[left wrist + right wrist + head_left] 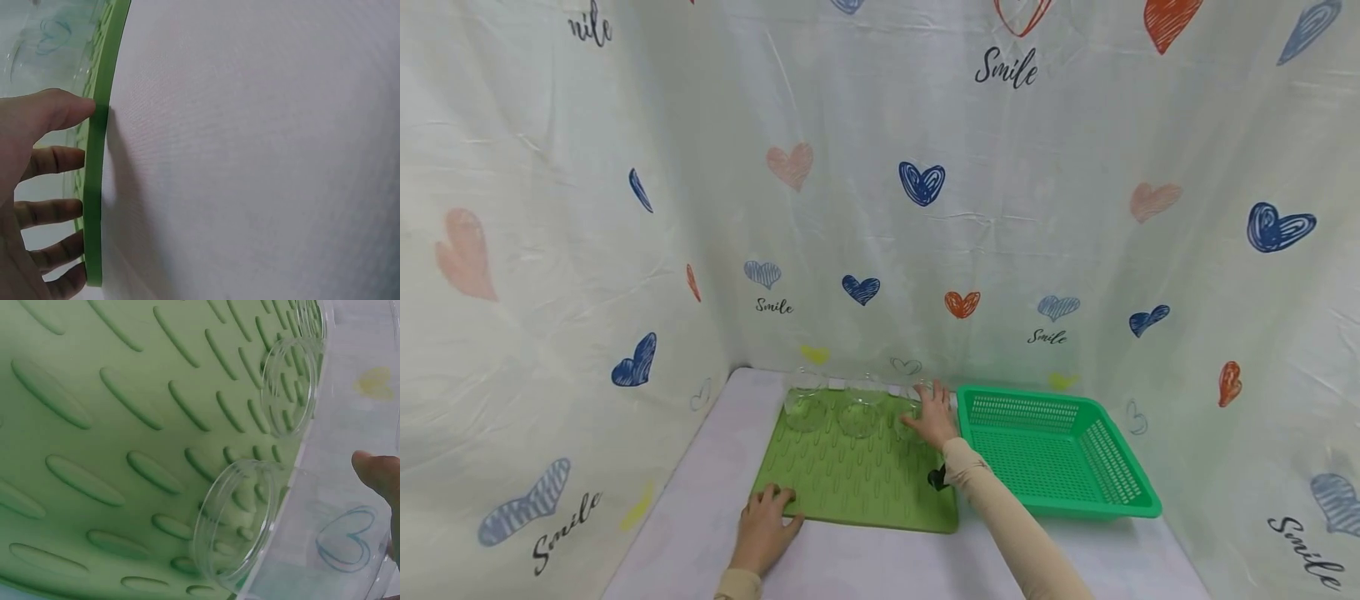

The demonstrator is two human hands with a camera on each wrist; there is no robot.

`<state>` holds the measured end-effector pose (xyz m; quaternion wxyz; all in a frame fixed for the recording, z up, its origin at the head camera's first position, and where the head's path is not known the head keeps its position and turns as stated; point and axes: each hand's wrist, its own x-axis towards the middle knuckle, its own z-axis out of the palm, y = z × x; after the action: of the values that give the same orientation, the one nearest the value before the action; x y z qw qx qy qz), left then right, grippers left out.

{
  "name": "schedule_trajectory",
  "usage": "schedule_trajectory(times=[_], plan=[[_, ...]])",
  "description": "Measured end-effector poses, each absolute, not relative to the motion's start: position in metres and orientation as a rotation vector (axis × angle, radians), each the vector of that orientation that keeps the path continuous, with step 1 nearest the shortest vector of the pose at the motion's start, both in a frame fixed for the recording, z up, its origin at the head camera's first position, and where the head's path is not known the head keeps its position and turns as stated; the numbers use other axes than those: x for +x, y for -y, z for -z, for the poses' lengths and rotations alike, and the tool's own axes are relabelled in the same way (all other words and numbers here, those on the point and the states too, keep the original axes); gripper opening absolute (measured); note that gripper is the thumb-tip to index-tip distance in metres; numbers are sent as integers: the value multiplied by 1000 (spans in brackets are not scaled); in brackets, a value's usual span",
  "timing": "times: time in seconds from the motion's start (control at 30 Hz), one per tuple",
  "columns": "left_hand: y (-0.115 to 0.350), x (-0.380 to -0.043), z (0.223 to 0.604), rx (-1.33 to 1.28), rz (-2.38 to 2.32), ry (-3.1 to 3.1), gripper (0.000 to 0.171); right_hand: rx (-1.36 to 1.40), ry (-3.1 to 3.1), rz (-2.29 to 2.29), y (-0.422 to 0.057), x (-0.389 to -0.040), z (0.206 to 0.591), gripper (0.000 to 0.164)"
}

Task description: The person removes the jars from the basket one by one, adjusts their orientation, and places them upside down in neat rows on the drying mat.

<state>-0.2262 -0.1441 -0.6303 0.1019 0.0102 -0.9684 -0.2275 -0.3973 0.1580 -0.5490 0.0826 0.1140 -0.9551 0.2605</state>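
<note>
In the head view, my right hand (936,421) is around a clear glass (907,427) at the back right of the green ribbed mat (857,487). The right wrist view shows its thumb (378,472) along one side of that glass (234,525); the other fingers are mostly hidden. Two more clear glasses stand in the same back row, one in the middle (859,417) and one at the left (805,410). My left hand (763,527) rests at the mat's front left corner. Its fingertips touch the mat's green edge (95,187) in the left wrist view.
A green perforated plastic basket (1037,454) stands just right of the mat on the white table (700,500). Behind and at both sides hangs a pale curtain (865,225) printed with hearts. A small black object (937,477) shows beside my right wrist.
</note>
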Motion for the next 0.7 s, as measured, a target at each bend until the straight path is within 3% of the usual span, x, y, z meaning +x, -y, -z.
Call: schedule_trajectory(times=[0.47,0.7], plan=[[143,-229,621,19,673,2884,35,348,2847,-835,-168,-391,539,80],[148,-224,614,-11,772,2929,37,347,2640,-969,-180,-345,509,78]])
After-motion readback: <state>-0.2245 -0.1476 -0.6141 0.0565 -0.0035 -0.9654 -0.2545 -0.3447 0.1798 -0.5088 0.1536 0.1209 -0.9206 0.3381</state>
